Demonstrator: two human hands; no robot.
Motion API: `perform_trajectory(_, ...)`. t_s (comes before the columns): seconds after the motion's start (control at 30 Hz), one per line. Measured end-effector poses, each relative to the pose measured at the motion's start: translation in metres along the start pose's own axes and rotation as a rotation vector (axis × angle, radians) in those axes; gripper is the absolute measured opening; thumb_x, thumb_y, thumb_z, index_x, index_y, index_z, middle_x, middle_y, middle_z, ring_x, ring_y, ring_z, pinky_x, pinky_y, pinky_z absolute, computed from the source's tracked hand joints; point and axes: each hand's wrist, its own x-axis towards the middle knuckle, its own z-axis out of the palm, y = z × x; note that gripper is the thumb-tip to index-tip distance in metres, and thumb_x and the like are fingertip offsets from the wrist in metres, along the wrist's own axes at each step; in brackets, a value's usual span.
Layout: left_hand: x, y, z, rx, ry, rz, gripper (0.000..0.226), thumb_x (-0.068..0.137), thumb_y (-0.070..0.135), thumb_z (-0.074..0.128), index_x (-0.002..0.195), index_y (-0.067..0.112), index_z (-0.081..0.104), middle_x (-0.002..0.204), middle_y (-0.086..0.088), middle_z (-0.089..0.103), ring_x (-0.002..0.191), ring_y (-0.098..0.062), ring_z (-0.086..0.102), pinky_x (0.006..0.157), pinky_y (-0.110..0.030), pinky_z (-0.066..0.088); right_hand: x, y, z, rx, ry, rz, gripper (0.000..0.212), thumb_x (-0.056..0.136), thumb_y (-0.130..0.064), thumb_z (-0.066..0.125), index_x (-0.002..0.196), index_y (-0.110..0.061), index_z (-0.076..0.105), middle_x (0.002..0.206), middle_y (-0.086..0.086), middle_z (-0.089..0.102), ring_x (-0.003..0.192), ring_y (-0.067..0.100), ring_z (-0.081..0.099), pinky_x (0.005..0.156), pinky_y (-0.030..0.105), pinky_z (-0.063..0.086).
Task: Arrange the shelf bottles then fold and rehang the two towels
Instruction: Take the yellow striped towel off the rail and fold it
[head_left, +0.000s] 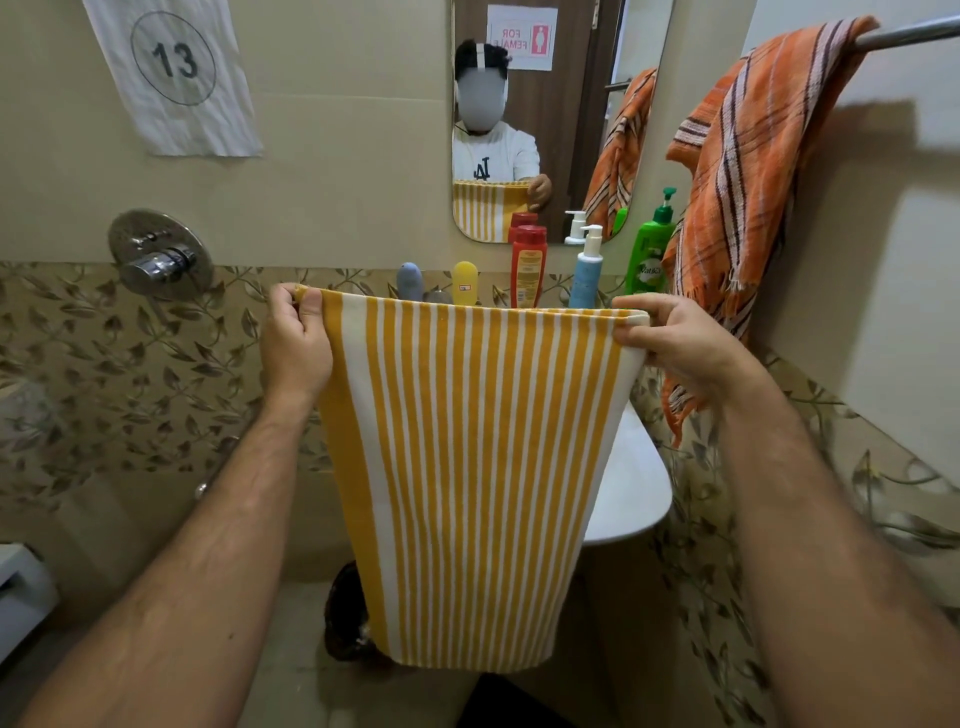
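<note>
1. Yellow striped towel (483, 467): held up in front of the person, hanging flat and straight down before the sink (636, 483); the top edge looks doubled over, so one fold seems made.
2. Left hand (296, 343): fingers curled, thumb pinching the top left corner of the towel.
3. Right hand (670, 338): fingers and thumb pinching the top right corner, where two layers of cloth show.
4. Bottles (527, 267): a row standing upright behind the towel's top edge, under the mirror (561, 130); grey, yellow, red, blue pump and green pump.
5. Orange striped towel (748, 171): draped loosely over the rail (914, 31) at right, bunched, not yet folded.
6. Risks, as judged: layers may slip apart at the right pinch if it loosens, spoiling the fold; swinging the towel forward could knock the bottles over; the lower hem may skew if the corners are brought together unevenly.
</note>
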Motion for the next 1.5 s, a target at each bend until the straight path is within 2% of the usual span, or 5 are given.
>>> perform_trajectory(0.17, -0.008, -0.003, -0.001, 0.045, 0.035, 0.085, 0.029, 0.106, 0.033, 0.039, 0.111, 0.007, 0.051, 0.076, 0.016, 0.043, 0.065, 0.001, 0.042, 0.055, -0.014, 0.036, -0.004, -0.008, -0.003, -0.21, 0.08, -0.045, 0.008, 0.093, -0.015, 0.064, 0.093, -0.008, 0.067, 0.094, 0.006, 0.071, 0.089, 0.018, 0.069, 0.081, 0.032, 0.056)
perform_trajectory(0.47, -0.011, 0.021, 0.001, -0.131, -0.083, -0.064, 0.023, 0.107, 0.038, 0.028, 0.107, 0.02, 0.042, 0.078, 0.009, 0.045, 0.068, -0.002, 0.045, 0.06, -0.02, 0.039, 0.002, 0.0, 0.021, 0.461, 0.176, 0.039, 0.02, 0.104, -0.011, 0.042, 0.103, -0.015, 0.061, 0.083, 0.001, 0.069, 0.072, 0.011, 0.067, 0.064, 0.024, 0.058)
perform_trajectory(0.63, -0.004, 0.014, 0.003, -0.291, -0.122, -0.186, 0.025, 0.106, 0.042, 0.034, 0.106, 0.021, 0.048, 0.077, 0.006, 0.051, 0.066, -0.007, 0.049, 0.06, -0.027, 0.046, 0.007, -0.005, 0.03, 0.262, 0.235, 0.035, 0.02, 0.104, -0.019, 0.045, 0.114, -0.011, 0.061, 0.094, 0.003, 0.068, 0.085, 0.017, 0.067, 0.074, 0.028, 0.056)
perform_trajectory(0.9, 0.008, 0.001, -0.002, -0.528, -0.158, -0.319, 0.024, 0.104, 0.04, 0.042, 0.099, 0.022, 0.056, 0.074, 0.002, 0.059, 0.061, -0.009, 0.057, 0.058, -0.027, 0.054, -0.001, -0.021, 0.027, -0.354, -0.202, 0.169, 0.04, 0.073, -0.038, 0.082, 0.103, -0.016, 0.068, 0.103, 0.005, 0.073, 0.095, 0.023, 0.071, 0.087, 0.039, 0.054)
perform_trajectory(1.5, -0.065, -0.029, 0.025, -1.082, -0.62, -0.936, 0.096, 0.082, 0.084, 0.024, 0.131, 0.009, 0.058, 0.125, -0.022, 0.065, 0.113, -0.036, 0.065, 0.091, -0.049, 0.056, 0.013, -0.101, 0.092, 0.626, -0.025, 0.11, 0.019, 0.092, -0.014, 0.059, 0.107, -0.003, 0.061, 0.084, 0.013, 0.074, 0.074, 0.025, 0.073, 0.066, 0.037, 0.062)
